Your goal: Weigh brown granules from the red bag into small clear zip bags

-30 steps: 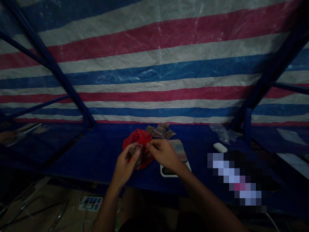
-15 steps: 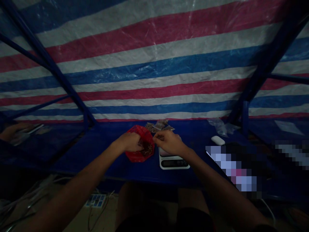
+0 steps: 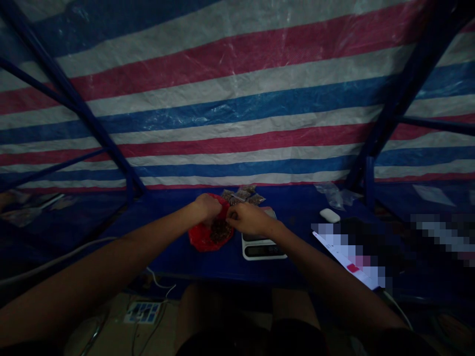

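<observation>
Striped plastic sheeting (image 3: 237, 99) in red, white and blue is hung behind a dark blue bench (image 3: 297, 210), and sloping blue metal bars (image 3: 89, 118) are seen at both sides. The scene is dimly lit. An open red plastic bag (image 3: 200, 241) is set on the bench, left of centre, with small brown pieces (image 3: 221, 231) visible inside. Its far left part is covered by the left hand (image 3: 208, 207); those fingers are turned down and hidden, so whether they are apart or clamped on anything cannot be told. The right hand (image 3: 248, 217) is held at the bag's right edge, its fingers curled; whether anything is gripped between them cannot be made out. Beneath the right hand and wrist, a white scale (image 3: 264, 256) with a dark display is partly covered. Small clear packets (image 3: 243, 196) of brown contents are clustered just behind the hands. Farther right, a small white case (image 3: 330, 215) and crumpled clear plastic (image 3: 332, 196) are placed near a bright object (image 3: 349, 254) obscured by pixelation.
</observation>
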A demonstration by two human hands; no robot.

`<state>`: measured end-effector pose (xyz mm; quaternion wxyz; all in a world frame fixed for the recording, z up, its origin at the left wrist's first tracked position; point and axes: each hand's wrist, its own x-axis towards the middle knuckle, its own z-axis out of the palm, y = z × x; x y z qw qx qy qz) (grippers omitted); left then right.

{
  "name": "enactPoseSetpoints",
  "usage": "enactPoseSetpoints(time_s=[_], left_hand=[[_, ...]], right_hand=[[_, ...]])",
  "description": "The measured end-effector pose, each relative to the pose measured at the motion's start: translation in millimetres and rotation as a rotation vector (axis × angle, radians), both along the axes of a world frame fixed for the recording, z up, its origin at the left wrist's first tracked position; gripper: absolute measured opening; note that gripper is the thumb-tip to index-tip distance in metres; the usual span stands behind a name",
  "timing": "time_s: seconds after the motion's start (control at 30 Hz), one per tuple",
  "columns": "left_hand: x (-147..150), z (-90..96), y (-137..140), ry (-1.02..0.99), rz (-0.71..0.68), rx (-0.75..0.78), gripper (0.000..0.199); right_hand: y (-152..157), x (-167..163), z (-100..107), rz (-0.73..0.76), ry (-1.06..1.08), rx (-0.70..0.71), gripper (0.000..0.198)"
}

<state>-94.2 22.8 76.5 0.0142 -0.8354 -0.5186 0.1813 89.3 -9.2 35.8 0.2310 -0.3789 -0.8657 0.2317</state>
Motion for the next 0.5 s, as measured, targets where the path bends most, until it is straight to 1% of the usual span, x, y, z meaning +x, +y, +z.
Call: enactPoseSetpoints(time_s=[0.1,0.2,0.27,0.37,0.43,0.5], left_hand=[[-4,0.2,2,-0.026,-0.009,-0.019,0.04],[-7,-1.9,5,-0.024,0.032,-0.057,0.042],[-10,-3.5,8,-0.069,0.049,-0.044,0.043],[-14,-3.9,12,-0.123,0.02,-0.012,0.043],[-16,-2.2,14,-0.114,0.021,-0.05,0.045],[-20,1.2,15,-0.133,0.046,-0.126,0.046]], right_hand=[[2,0,-3,-0.005,0.007,-0.003,0.016],[0,-1,-5,-0.002,-0.008,-0.009,0.016],[-3,-1,-6,-0.002,-0.021,-0.01,0.017],[-5,-2,-7,-0.012,-0.009,-0.019,0.016],[-6,-3,-8,-0.007,0.016,-0.023,0.016],[-6,-5,-10,0.0,0.035,-0.011,0.017]])
